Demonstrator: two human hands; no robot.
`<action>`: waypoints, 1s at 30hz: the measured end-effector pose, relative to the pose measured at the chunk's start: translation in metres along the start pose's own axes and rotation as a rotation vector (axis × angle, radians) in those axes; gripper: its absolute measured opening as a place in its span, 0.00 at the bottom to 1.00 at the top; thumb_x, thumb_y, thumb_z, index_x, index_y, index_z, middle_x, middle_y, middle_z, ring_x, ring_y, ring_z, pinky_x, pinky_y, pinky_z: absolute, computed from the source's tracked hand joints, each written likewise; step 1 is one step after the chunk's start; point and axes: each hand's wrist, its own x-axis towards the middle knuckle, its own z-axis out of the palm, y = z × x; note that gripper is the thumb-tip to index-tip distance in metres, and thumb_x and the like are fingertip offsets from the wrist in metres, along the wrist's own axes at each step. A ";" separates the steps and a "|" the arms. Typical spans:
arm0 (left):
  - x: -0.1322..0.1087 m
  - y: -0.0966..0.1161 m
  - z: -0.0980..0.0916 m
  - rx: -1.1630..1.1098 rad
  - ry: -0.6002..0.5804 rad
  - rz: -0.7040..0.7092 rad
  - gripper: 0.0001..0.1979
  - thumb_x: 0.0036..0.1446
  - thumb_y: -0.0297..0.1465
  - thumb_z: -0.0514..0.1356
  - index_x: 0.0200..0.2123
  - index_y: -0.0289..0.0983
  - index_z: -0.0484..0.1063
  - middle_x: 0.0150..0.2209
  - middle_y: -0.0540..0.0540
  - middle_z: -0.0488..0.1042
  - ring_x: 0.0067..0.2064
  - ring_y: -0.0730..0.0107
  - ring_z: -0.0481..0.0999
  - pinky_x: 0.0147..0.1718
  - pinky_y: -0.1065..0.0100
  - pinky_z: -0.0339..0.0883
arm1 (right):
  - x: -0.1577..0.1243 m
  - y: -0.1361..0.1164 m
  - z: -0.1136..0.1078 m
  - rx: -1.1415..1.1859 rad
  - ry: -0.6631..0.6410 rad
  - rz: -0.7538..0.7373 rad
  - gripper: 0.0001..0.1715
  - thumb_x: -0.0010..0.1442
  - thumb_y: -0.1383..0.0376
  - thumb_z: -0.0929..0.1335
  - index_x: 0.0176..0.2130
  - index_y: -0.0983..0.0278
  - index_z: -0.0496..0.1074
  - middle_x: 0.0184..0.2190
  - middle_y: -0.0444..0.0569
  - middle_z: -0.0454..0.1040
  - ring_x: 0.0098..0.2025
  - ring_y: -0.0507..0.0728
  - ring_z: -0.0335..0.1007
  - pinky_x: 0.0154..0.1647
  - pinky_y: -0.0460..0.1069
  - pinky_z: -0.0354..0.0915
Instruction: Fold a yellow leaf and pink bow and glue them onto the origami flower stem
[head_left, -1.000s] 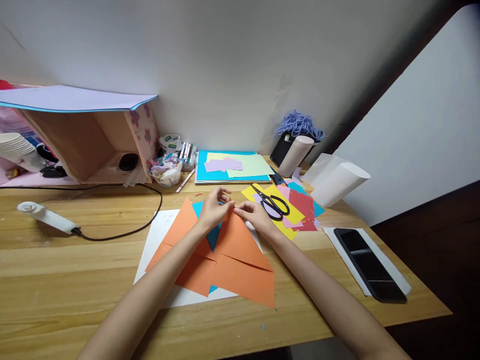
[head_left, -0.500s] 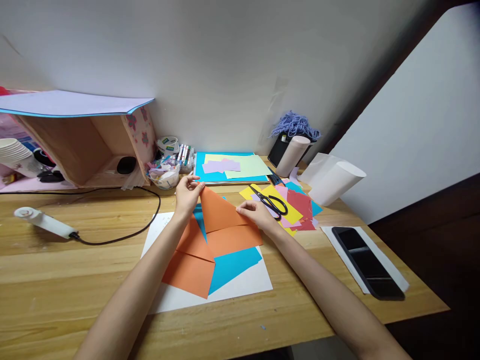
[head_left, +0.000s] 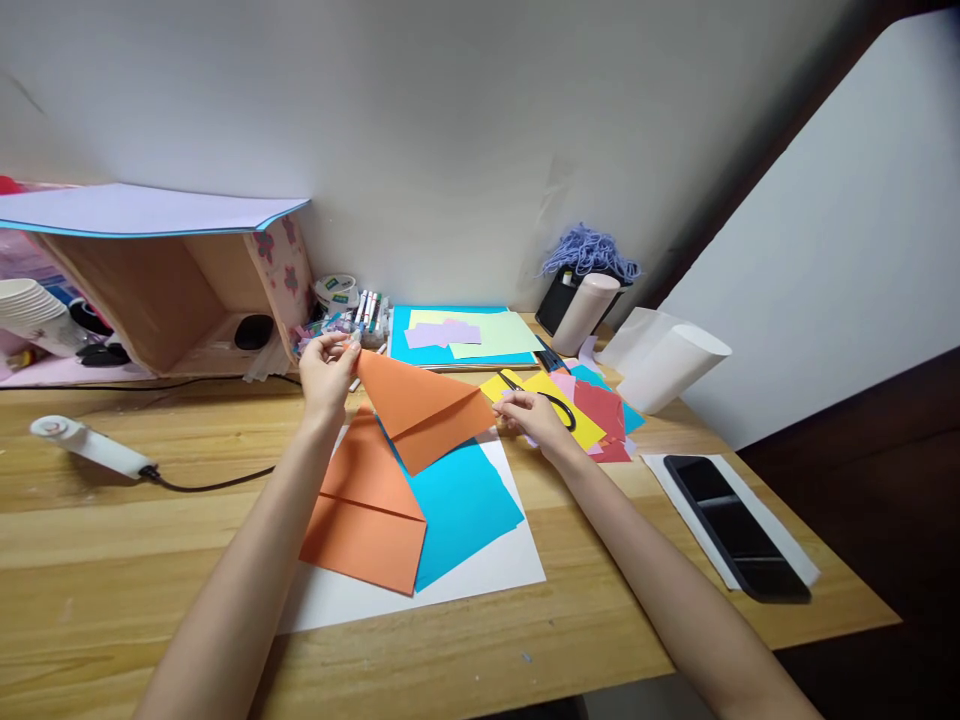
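Observation:
My left hand [head_left: 328, 378] pinches the upper left corner of a folded orange paper [head_left: 420, 400], which is raised and tilted above the other sheets. At the paper's right end, the fingers of my right hand [head_left: 525, 415] are closed on its edge. A second folded orange paper [head_left: 367, 530], with a crease across it, lies lower left, partly behind my left forearm. Blue paper [head_left: 465, 510] lies beside and under the orange pieces. Beneath them all is a white sheet [head_left: 495, 570].
Black-handled scissors [head_left: 566, 408] lie on yellow paper [head_left: 589, 430] among red scraps [head_left: 604, 415], partly behind my right hand. A phone [head_left: 735, 525] lies at right. Coloured sheets [head_left: 502, 330] are stacked at the back. A white corded device [head_left: 90, 445] and an open box [head_left: 150, 290] stand left.
Both hands have shifted, the left one to the left and the right one slightly rightward. The raised orange paper has moved left and turned, uncovering more blue paper.

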 end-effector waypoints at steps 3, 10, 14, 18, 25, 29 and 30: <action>0.000 0.006 -0.001 -0.022 -0.020 -0.033 0.16 0.34 0.29 0.65 0.29 0.34 0.67 0.23 0.54 0.63 0.24 0.79 0.64 0.25 0.75 0.62 | 0.002 0.001 -0.003 0.013 0.059 -0.053 0.11 0.50 0.58 0.67 0.29 0.65 0.70 0.30 0.47 0.73 0.31 0.52 0.68 0.30 0.45 0.62; -0.025 0.021 0.015 -0.082 -0.237 -0.110 0.19 0.34 0.33 0.67 0.32 0.35 0.67 0.26 0.53 0.63 0.26 0.79 0.65 0.24 0.76 0.63 | 0.000 0.005 0.013 -0.038 -0.047 -0.196 0.28 0.50 0.55 0.69 0.50 0.60 0.64 0.54 0.51 0.64 0.55 0.57 0.59 0.54 0.53 0.58; -0.039 0.032 0.022 -0.112 -0.325 -0.141 0.19 0.35 0.35 0.67 0.33 0.36 0.68 0.27 0.53 0.63 0.28 0.79 0.66 0.25 0.78 0.62 | 0.000 0.009 0.018 0.010 -0.071 -0.169 0.31 0.50 0.54 0.69 0.52 0.60 0.63 0.55 0.52 0.62 0.57 0.58 0.58 0.57 0.54 0.55; -0.046 0.041 0.027 -0.152 -0.348 -0.214 0.20 0.35 0.34 0.68 0.34 0.35 0.68 0.27 0.53 0.63 0.27 0.80 0.66 0.23 0.79 0.60 | -0.003 0.005 0.017 0.080 -0.101 -0.134 0.28 0.48 0.54 0.70 0.48 0.59 0.66 0.52 0.50 0.66 0.56 0.59 0.60 0.56 0.54 0.55; -0.034 0.046 0.012 0.223 -0.264 0.011 0.19 0.39 0.35 0.65 0.37 0.36 0.67 0.29 0.49 0.69 0.31 0.70 0.71 0.32 0.68 0.64 | -0.018 -0.021 0.001 0.152 -0.235 -0.018 0.25 0.50 0.53 0.69 0.43 0.66 0.71 0.37 0.50 0.74 0.37 0.57 0.71 0.36 0.50 0.65; -0.037 0.045 0.005 0.743 -0.499 0.399 0.16 0.38 0.35 0.66 0.34 0.39 0.70 0.37 0.44 0.73 0.41 0.57 0.70 0.39 0.63 0.61 | -0.027 -0.030 -0.015 -0.091 -0.248 -0.041 0.19 0.49 0.53 0.69 0.36 0.65 0.74 0.33 0.47 0.73 0.35 0.55 0.68 0.32 0.46 0.61; -0.042 0.043 0.006 0.811 -0.624 0.421 0.15 0.39 0.37 0.65 0.33 0.39 0.71 0.37 0.43 0.74 0.41 0.56 0.70 0.39 0.63 0.61 | -0.029 -0.031 -0.018 -0.140 -0.277 -0.039 0.18 0.49 0.53 0.68 0.34 0.65 0.74 0.32 0.46 0.73 0.34 0.55 0.68 0.31 0.46 0.61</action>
